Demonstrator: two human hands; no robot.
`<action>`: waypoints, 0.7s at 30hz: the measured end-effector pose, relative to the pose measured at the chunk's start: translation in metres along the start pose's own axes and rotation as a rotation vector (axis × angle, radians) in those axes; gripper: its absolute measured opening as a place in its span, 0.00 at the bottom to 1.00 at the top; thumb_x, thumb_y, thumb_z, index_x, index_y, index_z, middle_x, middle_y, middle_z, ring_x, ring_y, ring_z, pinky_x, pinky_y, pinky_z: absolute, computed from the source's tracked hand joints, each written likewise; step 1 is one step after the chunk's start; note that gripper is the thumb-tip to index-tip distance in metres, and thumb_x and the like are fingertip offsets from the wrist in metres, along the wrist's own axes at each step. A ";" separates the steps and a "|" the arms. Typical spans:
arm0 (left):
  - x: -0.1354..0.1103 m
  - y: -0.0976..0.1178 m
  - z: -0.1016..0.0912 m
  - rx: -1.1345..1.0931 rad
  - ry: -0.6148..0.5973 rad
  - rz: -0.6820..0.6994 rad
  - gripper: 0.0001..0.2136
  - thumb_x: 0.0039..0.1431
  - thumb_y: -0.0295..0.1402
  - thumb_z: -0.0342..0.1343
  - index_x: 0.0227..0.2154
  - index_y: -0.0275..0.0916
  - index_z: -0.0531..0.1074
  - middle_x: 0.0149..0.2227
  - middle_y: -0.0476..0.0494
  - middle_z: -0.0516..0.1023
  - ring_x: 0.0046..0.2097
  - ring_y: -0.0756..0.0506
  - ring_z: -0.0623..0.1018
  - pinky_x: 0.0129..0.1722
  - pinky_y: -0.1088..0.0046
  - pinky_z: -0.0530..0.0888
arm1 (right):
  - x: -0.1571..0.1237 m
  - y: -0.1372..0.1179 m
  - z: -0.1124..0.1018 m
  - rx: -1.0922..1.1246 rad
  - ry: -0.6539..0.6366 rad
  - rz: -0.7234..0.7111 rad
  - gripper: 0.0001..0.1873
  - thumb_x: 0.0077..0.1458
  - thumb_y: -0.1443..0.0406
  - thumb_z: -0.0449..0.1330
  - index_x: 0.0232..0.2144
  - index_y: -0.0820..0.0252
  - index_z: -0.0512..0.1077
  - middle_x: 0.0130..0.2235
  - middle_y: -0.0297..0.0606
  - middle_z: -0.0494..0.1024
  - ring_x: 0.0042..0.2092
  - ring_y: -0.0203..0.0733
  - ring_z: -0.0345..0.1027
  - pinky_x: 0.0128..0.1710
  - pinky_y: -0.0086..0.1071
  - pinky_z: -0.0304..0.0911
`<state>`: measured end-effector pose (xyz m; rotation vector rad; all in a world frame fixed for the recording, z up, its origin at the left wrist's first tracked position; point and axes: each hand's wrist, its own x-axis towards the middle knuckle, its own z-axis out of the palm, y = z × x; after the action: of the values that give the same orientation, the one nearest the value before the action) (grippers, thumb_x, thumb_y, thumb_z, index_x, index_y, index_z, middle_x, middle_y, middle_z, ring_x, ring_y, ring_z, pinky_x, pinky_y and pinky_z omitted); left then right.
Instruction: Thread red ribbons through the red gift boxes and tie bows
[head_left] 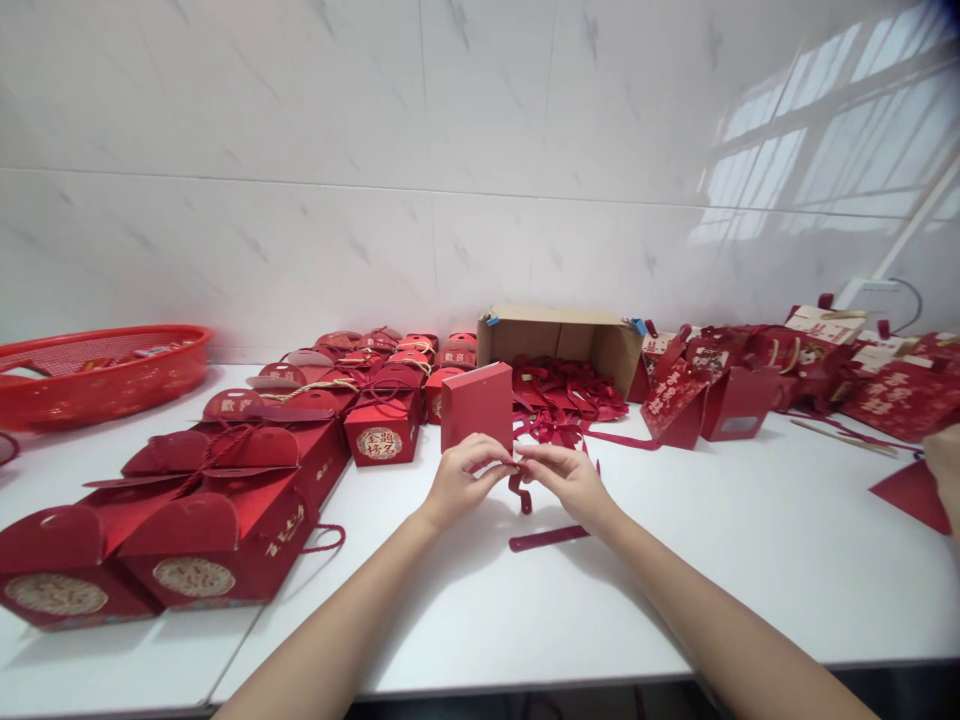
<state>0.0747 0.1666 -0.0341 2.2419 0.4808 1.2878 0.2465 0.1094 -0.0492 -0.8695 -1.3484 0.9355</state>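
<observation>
Above the white table (pixel 465 620), my left hand (pixel 459 482) and my right hand (pixel 576 488) meet at the fingertips. Both pinch a dark red ribbon (pixel 525 497), whose short curled end dangles below the fingers. Exactly how the ribbon runs between the fingertips is hidden. Just behind my left hand a plain red box (pixel 478 405) stands upright. A flat strip of dark red ribbon (pixel 546 539) lies on the table under my right hand.
Rows of red gift boxes (pixel 214 540) fill the left, with a red plastic basket (pixel 105 390) behind. A cardboard box (pixel 611 350) on its side spills ribbons (pixel 559 390). Red bags (pixel 675 405) stand at right; another person's hand (pixel 946 470) is near a red piece (pixel 911 497).
</observation>
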 end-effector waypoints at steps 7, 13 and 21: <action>-0.001 -0.005 -0.001 -0.003 -0.050 0.020 0.05 0.53 0.36 0.58 0.29 0.42 0.77 0.30 0.42 0.77 0.36 0.46 0.76 0.37 0.68 0.74 | 0.002 0.005 -0.003 0.039 -0.072 0.037 0.10 0.45 0.60 0.65 0.31 0.58 0.76 0.32 0.35 0.78 0.32 0.39 0.74 0.37 0.37 0.70; 0.000 -0.004 -0.002 -0.023 -0.085 0.024 0.05 0.53 0.34 0.58 0.28 0.42 0.77 0.29 0.42 0.79 0.35 0.45 0.75 0.37 0.67 0.73 | 0.000 0.002 -0.002 0.036 -0.080 0.017 0.07 0.46 0.61 0.65 0.28 0.58 0.73 0.27 0.33 0.75 0.31 0.38 0.72 0.35 0.34 0.69; 0.000 0.000 -0.002 -0.023 -0.084 -0.017 0.04 0.52 0.33 0.58 0.28 0.41 0.77 0.29 0.42 0.79 0.35 0.45 0.76 0.36 0.68 0.74 | -0.006 0.001 0.003 -0.092 -0.066 -0.079 0.06 0.52 0.62 0.60 0.30 0.58 0.68 0.30 0.34 0.72 0.33 0.38 0.71 0.35 0.34 0.67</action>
<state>0.0725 0.1672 -0.0331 2.2578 0.4504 1.1796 0.2434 0.1039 -0.0528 -0.8548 -1.4818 0.8535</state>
